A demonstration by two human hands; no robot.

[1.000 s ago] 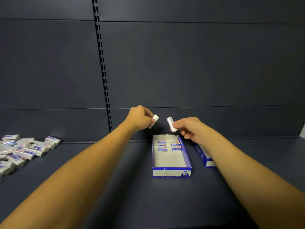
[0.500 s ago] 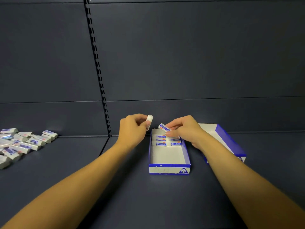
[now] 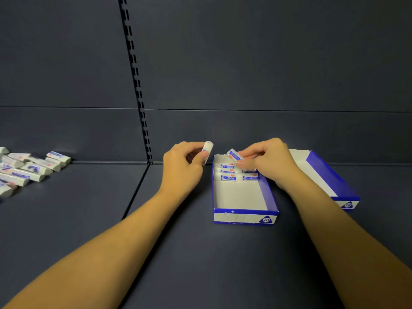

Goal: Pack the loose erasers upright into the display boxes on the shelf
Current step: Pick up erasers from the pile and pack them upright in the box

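Right hand (image 3: 266,161) is pinching an eraser (image 3: 234,155) tilted over the back rows in the display box (image 3: 245,211) while the left hand (image 3: 185,166) is gripping another eraser (image 3: 207,150) beside it, so a sloppy drop is probably toppling the standing ones.

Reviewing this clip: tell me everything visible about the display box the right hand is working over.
The display box is an open-topped, shallow rectangular tray, apparently thin cardboard, with blue outer walls, a white interior and a white front panel marked "2B". It sits flat on the dark shelf, long side running away from the camera. A few rows of wrapped erasers fill its far end; the near part is bare. The right hand holds another eraser tilted over the far rows.
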